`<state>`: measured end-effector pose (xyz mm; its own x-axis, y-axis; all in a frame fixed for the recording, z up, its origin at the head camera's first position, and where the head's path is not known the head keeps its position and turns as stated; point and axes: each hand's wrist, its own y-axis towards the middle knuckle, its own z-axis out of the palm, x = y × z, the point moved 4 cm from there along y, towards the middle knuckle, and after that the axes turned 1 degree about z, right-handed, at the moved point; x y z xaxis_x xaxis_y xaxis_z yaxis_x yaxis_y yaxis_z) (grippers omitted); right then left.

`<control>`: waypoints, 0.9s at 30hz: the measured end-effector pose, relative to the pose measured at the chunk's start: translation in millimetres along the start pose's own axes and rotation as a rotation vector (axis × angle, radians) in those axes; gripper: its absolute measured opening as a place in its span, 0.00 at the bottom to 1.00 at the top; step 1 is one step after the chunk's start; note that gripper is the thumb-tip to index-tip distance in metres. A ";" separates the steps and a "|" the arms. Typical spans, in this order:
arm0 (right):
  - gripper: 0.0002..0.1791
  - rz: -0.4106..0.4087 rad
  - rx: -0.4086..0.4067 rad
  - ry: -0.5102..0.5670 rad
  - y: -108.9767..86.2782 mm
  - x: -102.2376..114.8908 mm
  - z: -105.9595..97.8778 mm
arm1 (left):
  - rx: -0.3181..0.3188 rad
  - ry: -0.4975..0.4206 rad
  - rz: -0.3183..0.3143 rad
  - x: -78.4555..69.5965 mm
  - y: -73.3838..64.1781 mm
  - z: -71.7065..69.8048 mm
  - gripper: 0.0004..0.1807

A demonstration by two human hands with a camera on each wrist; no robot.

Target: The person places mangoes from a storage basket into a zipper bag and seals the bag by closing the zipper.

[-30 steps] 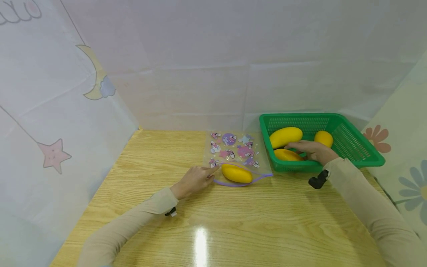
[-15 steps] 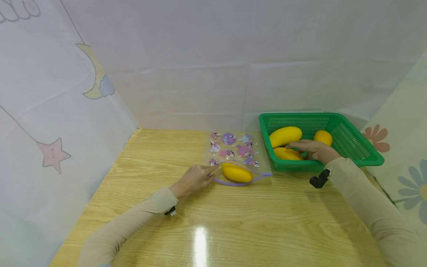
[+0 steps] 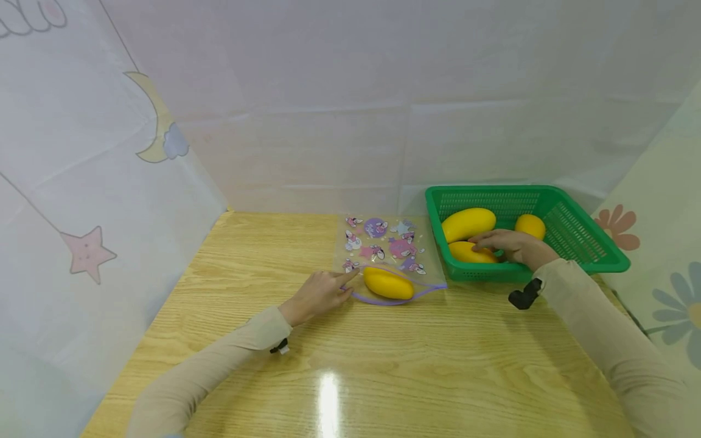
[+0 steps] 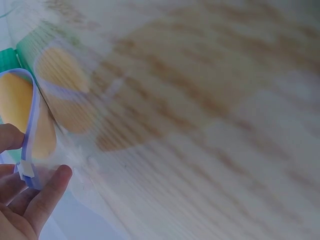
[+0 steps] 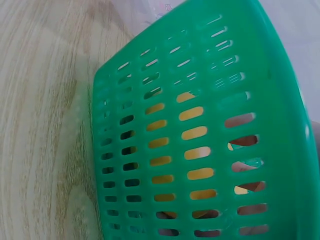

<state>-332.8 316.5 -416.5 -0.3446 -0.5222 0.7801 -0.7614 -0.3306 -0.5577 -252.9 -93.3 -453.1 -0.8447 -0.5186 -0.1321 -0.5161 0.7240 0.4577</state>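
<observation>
A clear zip bag (image 3: 366, 246) with pink and purple prints lies on the table, its purple-edged mouth spread towards me. A yellow mango (image 3: 389, 283) lies in the mouth. My left hand (image 3: 319, 297) pinches the left end of the bag's mouth; in the left wrist view the white slider (image 4: 26, 170) sits between thumb and fingers. Inside the green basket (image 3: 594, 267), my right hand (image 3: 515, 246) grips a second mango (image 3: 470, 252) from its right end. The basket wall hides much of this grip in the right wrist view.
Another long yellow mango (image 3: 468, 224) and a rounder yellow fruit (image 3: 530, 226) sit in the basket. Its slotted wall (image 5: 175, 135) rises beside the wooden table top (image 3: 383, 359). Printed cloth (image 3: 328, 121) hangs behind and at both sides.
My right fingers have shifted slightly on the mango in the basket. The left hand, the bag and the mango in its mouth stay as they were.
</observation>
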 end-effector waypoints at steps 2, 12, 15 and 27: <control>0.37 -0.002 -0.003 0.002 -0.6 0.1 0.4 | -0.001 0.001 0.002 0.0 -0.1 -0.1 0.25; 0.38 -0.011 -0.022 -0.004 -2.9 -0.5 0.4 | -0.009 -0.006 0.017 0.6 -0.3 0.8 0.25; 0.39 -0.013 -0.023 -0.013 -2.0 -1.5 -0.2 | -0.005 -0.009 0.008 0.7 -0.1 0.5 0.24; 0.38 -0.018 -0.016 -0.039 -0.7 -2.4 -1.4 | 0.009 0.007 0.004 -0.7 0.5 -1.4 0.24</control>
<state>-332.2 319.1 -417.6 -0.3097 -0.5466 0.7780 -0.7760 -0.3275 -0.5390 -252.4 -93.3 -451.6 -0.8456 -0.5192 -0.1243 -0.5143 0.7299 0.4502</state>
